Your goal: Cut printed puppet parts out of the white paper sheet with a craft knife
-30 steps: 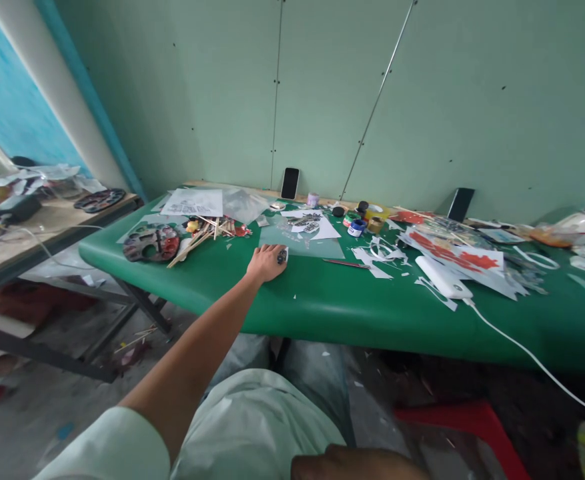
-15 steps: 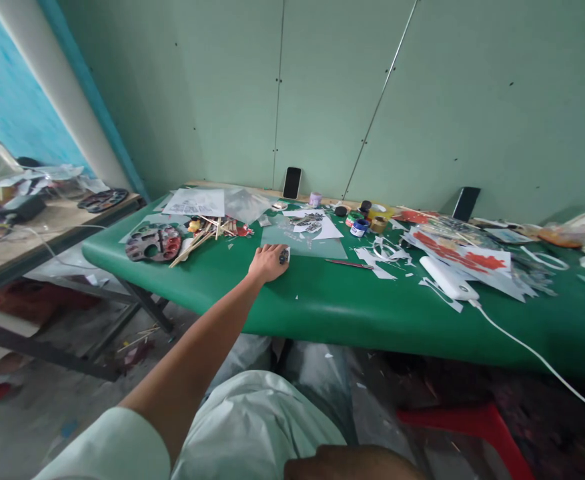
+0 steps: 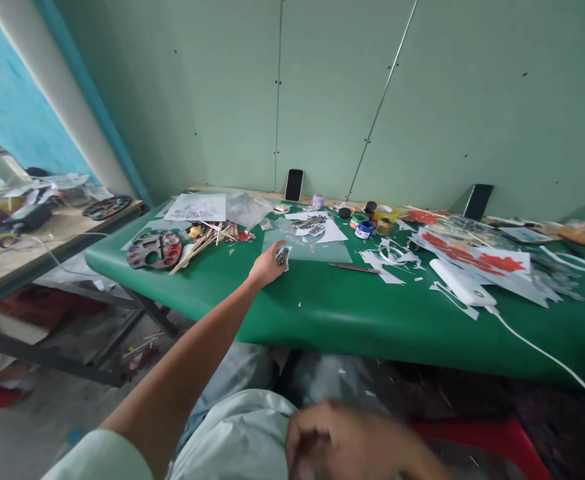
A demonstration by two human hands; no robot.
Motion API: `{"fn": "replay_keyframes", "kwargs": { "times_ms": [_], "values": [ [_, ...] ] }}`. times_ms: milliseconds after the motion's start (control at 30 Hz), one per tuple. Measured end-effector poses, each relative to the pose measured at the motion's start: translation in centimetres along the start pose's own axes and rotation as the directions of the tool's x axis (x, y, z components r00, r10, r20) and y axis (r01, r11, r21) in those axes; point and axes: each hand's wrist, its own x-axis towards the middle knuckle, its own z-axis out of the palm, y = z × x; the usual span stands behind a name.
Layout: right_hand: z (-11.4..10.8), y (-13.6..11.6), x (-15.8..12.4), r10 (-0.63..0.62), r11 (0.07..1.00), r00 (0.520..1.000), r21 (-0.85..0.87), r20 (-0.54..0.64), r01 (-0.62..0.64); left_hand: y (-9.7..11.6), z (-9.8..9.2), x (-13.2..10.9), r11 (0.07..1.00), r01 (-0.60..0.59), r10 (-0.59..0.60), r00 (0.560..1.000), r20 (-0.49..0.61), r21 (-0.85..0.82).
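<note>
My left hand reaches out over the green table and pinches a small printed paper cutout, lifted just off the surface beside a clear plastic sheet. Near the bottom edge, low over my lap, my right hand is smeared by motion and its fingers cannot be made out. More black-and-white cutouts lie on white paper behind the sheet.
A paint palette and wooden sticks lie at the left. Small paint pots, two phones against the wall, a white power bank with cable, red-printed papers and scraps fill the right. A second bench stands left.
My left hand has lifted from lying on the table and now holds the small cutout up. My right hand has come up into view at the bottom, blurred.
</note>
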Motion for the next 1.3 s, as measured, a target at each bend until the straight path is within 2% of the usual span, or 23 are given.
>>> {"fn": "replay_keyframes", "kwargs": {
  "times_ms": [33, 100, 133, 167, 200, 233, 267, 300, 333, 400, 467, 633, 733, 900, 967, 1133, 1300],
  "values": [
    [-1.8, -0.2, 1.0, -0.073, 0.995, 0.991, 0.061, -0.110, 0.080, -0.3, 0.1, 0.2, 0.999, 0.005, -0.005, 1.000, 0.001, -0.041],
    [-6.0, -0.7, 3.5, -0.169, 0.963, 0.932, 0.149, -0.321, 0.226, -0.8, 0.2, 0.7, 0.992, 0.004, -0.004, 1.000, 0.008, -0.126],
    [-8.3, -0.8, 5.0, -0.195, 0.953, 0.836, 0.102, -0.513, 0.286, -1.0, 0.3, 0.9, 0.985, 0.004, -0.001, 1.000, 0.013, -0.170],
    [-10.7, -0.9, 6.6, -0.206, 0.947, 0.622, 0.006, -0.755, 0.321, -1.2, 0.4, 1.1, 0.977, 0.005, -0.001, 1.000, 0.022, -0.214],
    [-13.0, -0.8, 8.1, -0.199, 0.947, 0.491, -0.037, -0.848, 0.320, -1.4, 0.5, 1.3, 0.966, 0.009, -0.001, 0.999, 0.034, -0.257],
    [-15.1, -0.7, 9.6, -0.193, 0.948, 0.407, -0.062, -0.893, 0.313, -1.5, 0.6, 1.4, 0.954, 0.016, -0.002, 0.999, 0.047, -0.298],
    [-17.0, -0.5, 10.8, -0.188, 0.951, 0.348, -0.081, -0.918, 0.300, -1.6, 0.7, 1.5, 0.941, 0.023, -0.002, 0.998, 0.061, -0.337],
    [-18.5, -0.2, 11.8, -0.183, 0.955, 0.316, -0.092, -0.931, 0.284, -1.7, 0.8, 1.6, 0.928, 0.029, -0.002, 0.997, 0.073, -0.372],
    [-19.8, 0.2, 12.5, -0.179, 0.959, 0.308, -0.096, -0.934, 0.265, -1.7, 0.9, 1.7, 0.914, 0.034, -0.001, 0.997, 0.081, -0.404],
    [-21.2, 1.1, 13.5, -0.166, 0.971, 0.354, -0.089, -0.920, 0.223, -1.8, 1.0, 1.8, 0.889, 0.037, 0.003, 0.996, 0.086, -0.457],
    [-21.6, 2.2, 13.9, -0.146, 0.980, 0.398, -0.078, -0.906, 0.180, -1.9, 1.0, 1.9, 0.868, 0.038, 0.001, 0.997, 0.078, -0.494],
    [-21.6, 4.0, 14.2, -0.139, 0.988, 0.440, -0.096, -0.887, 0.118, -2.6, 0.7, 2.2, 0.854, 0.033, -0.014, 0.999, 0.040, -0.520],
    [-21.9, 4.2, 14.3, -0.158, 0.987, 0.447, -0.124, -0.881, 0.105, -2.9, 0.5, 2.2, 0.866, 0.034, -0.005, 0.998, 0.059, -0.500],
    [-22.2, 4.2, 14.4, -0.195, 0.981, 0.422, -0.171, -0.886, 0.093, -3.2, 0.6, 2.4, 0.891, 0.026, 0.029, 0.993, 0.114, -0.454],
    [-22.0, 4.1, 14.4, -0.215, 0.977, 0.436, -0.196, -0.874, 0.089, -3.2, 0.6, 2.4, 0.895, 0.019, 0.038, 0.992, 0.117, -0.445],
    [-21.8, 4.1, 14.4, -0.252, 0.966, 0.507, -0.242, -0.824, 0.087, -3.2, 0.5, 2.3, 0.902, 0.014, 0.036, 0.994, 0.108, -0.431],
    [-22.2, 4.4, 14.6, -0.272, 0.961, 0.509, -0.258, -0.817, 0.100, -3.2, 0.4, 2.2, 0.907, 0.012, 0.061, 0.985, 0.159, -0.421]
  ]
}}
